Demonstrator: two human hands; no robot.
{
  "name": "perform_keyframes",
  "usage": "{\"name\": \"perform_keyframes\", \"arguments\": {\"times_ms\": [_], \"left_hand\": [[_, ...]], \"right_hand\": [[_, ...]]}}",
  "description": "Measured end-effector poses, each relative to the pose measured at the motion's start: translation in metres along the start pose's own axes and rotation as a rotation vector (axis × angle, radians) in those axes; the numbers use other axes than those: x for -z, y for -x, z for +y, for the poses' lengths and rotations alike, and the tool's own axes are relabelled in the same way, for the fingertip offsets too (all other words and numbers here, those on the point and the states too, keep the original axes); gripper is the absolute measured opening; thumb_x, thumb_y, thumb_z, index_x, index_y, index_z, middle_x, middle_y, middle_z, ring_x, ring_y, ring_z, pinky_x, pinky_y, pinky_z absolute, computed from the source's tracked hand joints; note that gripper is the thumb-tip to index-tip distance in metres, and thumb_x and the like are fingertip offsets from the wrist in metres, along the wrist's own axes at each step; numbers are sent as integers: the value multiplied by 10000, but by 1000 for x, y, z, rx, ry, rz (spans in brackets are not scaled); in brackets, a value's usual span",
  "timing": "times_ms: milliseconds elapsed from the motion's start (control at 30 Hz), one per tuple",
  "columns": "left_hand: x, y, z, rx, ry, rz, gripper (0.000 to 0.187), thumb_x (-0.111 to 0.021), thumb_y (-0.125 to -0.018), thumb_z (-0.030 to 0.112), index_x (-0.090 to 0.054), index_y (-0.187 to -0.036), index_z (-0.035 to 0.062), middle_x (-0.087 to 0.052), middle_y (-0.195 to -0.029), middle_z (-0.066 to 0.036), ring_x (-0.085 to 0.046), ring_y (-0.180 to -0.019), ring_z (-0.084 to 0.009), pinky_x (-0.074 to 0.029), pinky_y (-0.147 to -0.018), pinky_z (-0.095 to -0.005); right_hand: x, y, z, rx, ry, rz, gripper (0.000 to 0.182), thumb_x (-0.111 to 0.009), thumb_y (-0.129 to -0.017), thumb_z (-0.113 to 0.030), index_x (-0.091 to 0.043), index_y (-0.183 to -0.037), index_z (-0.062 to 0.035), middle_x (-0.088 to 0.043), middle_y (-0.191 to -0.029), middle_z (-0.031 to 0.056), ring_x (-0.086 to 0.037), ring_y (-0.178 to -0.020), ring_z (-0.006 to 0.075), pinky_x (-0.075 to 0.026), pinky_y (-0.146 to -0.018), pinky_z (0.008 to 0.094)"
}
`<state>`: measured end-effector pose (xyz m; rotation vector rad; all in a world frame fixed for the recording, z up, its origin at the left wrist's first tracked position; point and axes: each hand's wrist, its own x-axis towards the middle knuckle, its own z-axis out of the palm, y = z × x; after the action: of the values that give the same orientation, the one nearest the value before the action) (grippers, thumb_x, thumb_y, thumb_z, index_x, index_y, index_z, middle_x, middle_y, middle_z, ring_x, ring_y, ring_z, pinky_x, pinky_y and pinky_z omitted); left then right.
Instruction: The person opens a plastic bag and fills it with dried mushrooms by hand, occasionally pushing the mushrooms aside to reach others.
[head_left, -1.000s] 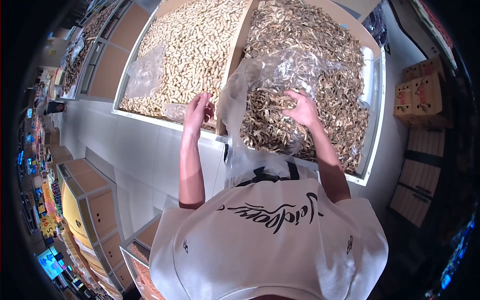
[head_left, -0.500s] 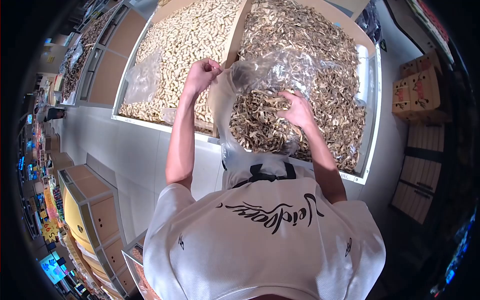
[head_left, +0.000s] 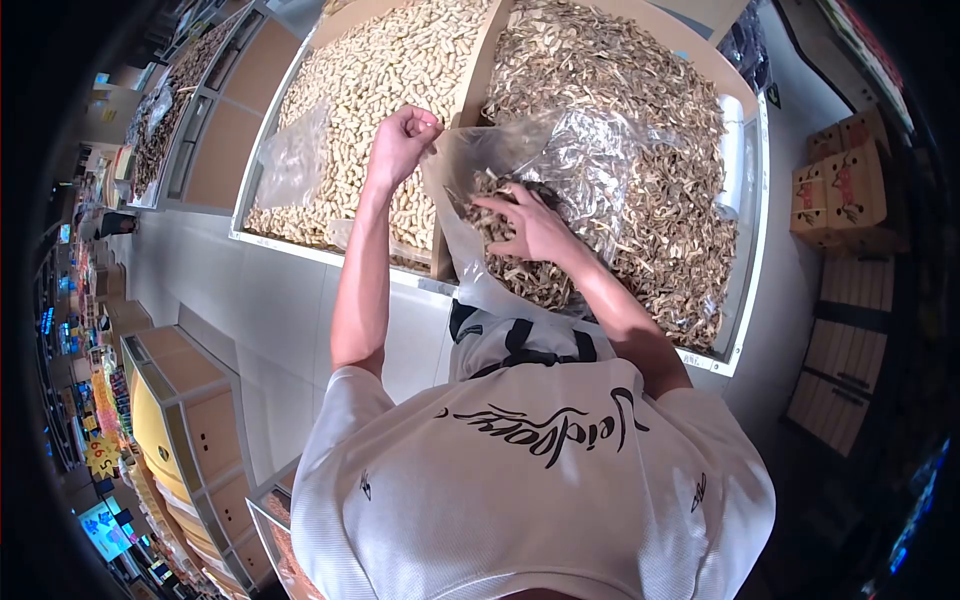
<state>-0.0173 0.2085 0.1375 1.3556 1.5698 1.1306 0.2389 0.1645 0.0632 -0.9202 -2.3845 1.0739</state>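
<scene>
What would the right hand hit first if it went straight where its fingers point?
Probably the side of the clear plastic bag, just past the right hand, though dried pieces might brush it first; depth is unclear here.

At one, the right hand (head_left: 530,225) hides some dried slices (head_left: 538,285); at eight, the screen (head_left: 104,530) is too blurred to read

The clear plastic bag (head_left: 590,140) is glossy and crinkled, catching bright highlights, while the peanuts (head_left: 385,75) have matt, rough-looking shells and the dried pieces (head_left: 660,190) look coarse and papery. The divider (head_left: 470,95) looks like smooth, matt wood; the shirt (head_left: 540,470) is matt, finely textured white cloth, and the boxes (head_left: 840,190) look like matt cardboard.
</scene>
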Motion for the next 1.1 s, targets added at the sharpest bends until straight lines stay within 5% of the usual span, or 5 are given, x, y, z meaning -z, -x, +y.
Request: {"name": "perform_keyframes", "arguments": {"times_ms": [300,533,767,900,1100], "left_hand": [[-6,15,-5,15,62,104,165,-626,-967,144,-614,-1042,-2,-634,-765,-7,-592,-654,-70,-436,-542,-205],[-18,81,10,111,22,377,297,-629,-974,298,-564,-969,8,-610,-700,-32,-544,-558,-73,-418,-498,-224],[-27,183,72,343,-499,-115,488,-734,-830,467,-653,-827,-14,-645,-651,-94,-611,-578,-160,-474,-573,-326],[-38,204,90,374,-481,-325,468,-765,-802,459,-650,-793,5,-623,-596,-74,-593,-556,-158,-476,-573,-323],[-42,212,75,335,-333,-192,390,-731,-877,376,-616,-784,15,-619,-585,-36,-549,-510,-86,-434,-513,-262]], "right_hand": [[-20,37,-5,95,151,-47,717,-783,-757,-423,-505,-1414,-352,-106,-1594,250,-175,-1430,515,-293,-1049,734],[-16,81,-26,18,236,-176,636,-744,-801,-327,-535,-1401,-295,-42,-1627,148,-60,-1468,475,-259,-1070,739],[-28,76,-25,110,270,-212,571,-755,-769,-280,-602,-1318,-256,-152,-1608,160,-82,-1468,472,-164,-1104,726],[-39,48,-5,105,236,-91,598,-719,-788,-441,-548,-1359,-390,-90,-1622,191,-61,-1468,492,-57,-1064,783],[-45,-5,27,-79,287,-108,822,-699,-745,-564,-364,-1482,-418,38,-1619,237,34,-1462,520,-65,-1033,804]]}}
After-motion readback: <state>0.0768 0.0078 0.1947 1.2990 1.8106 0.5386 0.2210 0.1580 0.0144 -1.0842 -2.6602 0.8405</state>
